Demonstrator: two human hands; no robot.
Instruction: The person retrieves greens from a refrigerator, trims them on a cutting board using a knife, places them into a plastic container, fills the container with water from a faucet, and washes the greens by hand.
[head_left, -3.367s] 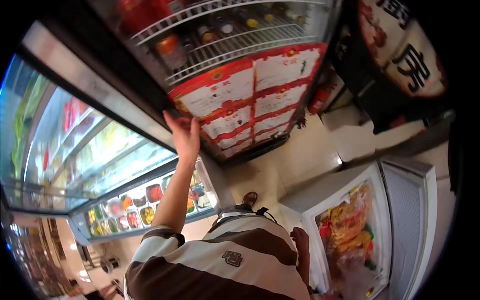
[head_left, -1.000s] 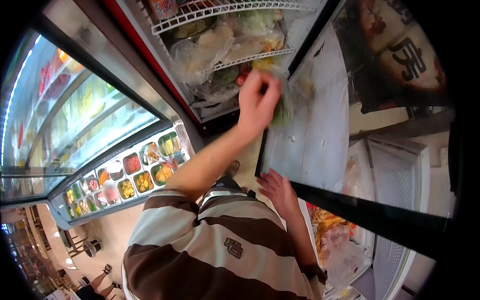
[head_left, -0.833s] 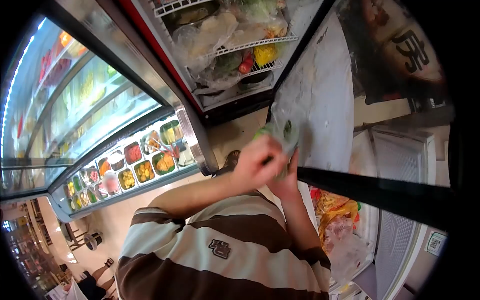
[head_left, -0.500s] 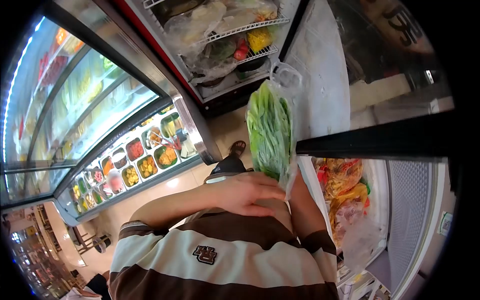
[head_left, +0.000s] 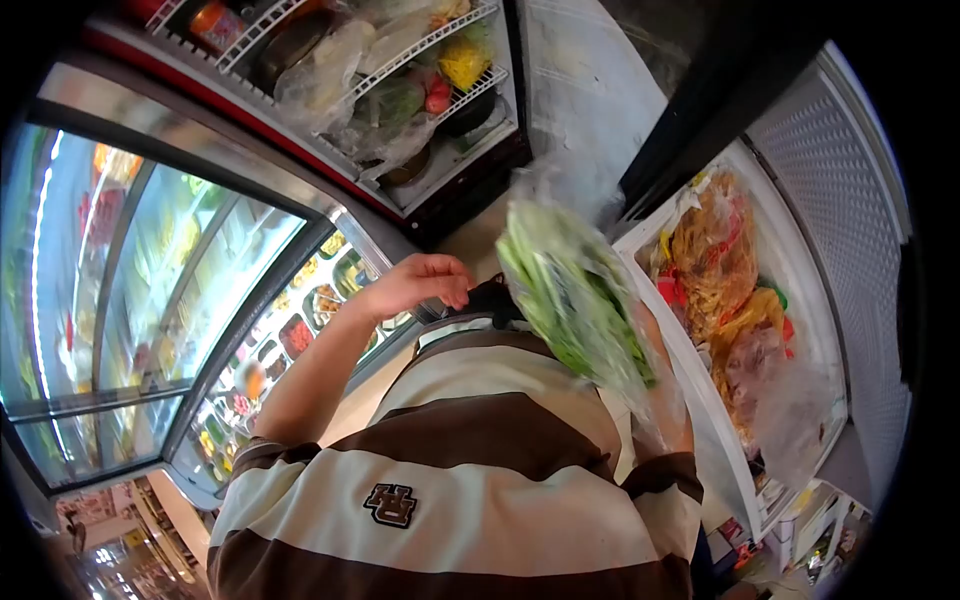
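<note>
A clear plastic bag of long green leafy vegetables (head_left: 570,285) hangs tilted in front of my body, its upper end blurred by motion. Behind it runs my right forearm (head_left: 672,385); the bag covers my right hand, which appears to be holding it up. My left hand (head_left: 425,284) is apart from the bag, to its left, above the belly of my striped shirt. Its fingers are loosely bent, with nothing visible in them.
At right, an open chest freezer (head_left: 690,385) holds several bagged foods (head_left: 715,245). Ahead stands an open fridge with wire shelves (head_left: 415,55) of bagged produce. On the left is a lit glass display case (head_left: 170,270) with small food trays (head_left: 296,337).
My left hand has come off the bag's lower end and moved left. The bag has tilted and shifted right, its lower end nearer my right arm. The view has turned.
</note>
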